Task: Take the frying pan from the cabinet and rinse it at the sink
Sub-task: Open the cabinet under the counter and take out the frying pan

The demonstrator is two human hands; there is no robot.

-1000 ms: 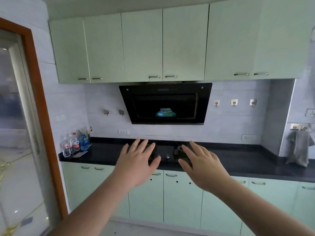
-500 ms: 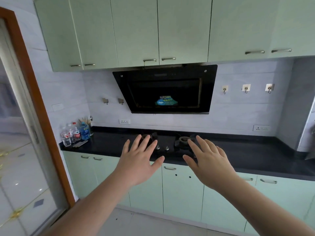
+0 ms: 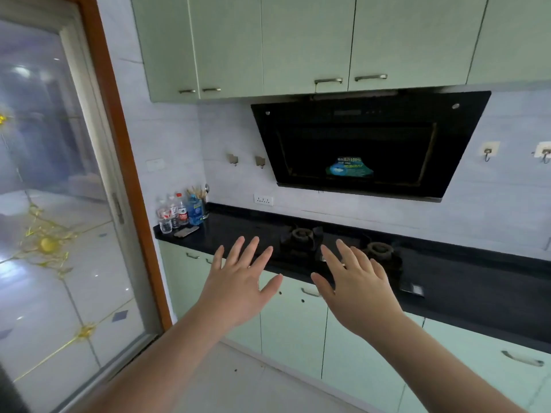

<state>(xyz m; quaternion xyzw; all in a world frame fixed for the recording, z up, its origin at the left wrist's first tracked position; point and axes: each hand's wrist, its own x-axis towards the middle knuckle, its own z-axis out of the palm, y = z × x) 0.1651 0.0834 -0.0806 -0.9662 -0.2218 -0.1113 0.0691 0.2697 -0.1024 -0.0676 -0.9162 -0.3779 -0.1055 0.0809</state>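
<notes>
No frying pan and no sink show in the head view. Pale green lower cabinets (image 3: 293, 326) run under a black countertop (image 3: 465, 281), all doors closed. Pale green upper cabinets (image 3: 304, 43) hang above, also closed. My left hand (image 3: 238, 281) is held out in front of the lower cabinets, fingers spread, holding nothing. My right hand (image 3: 357, 284) is beside it, also spread and empty, in front of the gas hob (image 3: 301, 239).
A black range hood (image 3: 366, 144) slopes out over the hob. Several bottles (image 3: 179, 211) and a utensil holder stand at the counter's left end. A glass sliding door with a wooden frame (image 3: 119, 162) is on the left. Wall hooks (image 3: 489, 152) hang at the right.
The view has moved closer to the counter and swung left, so the right end of the counter has left the frame. Both hands stay spread and empty.
</notes>
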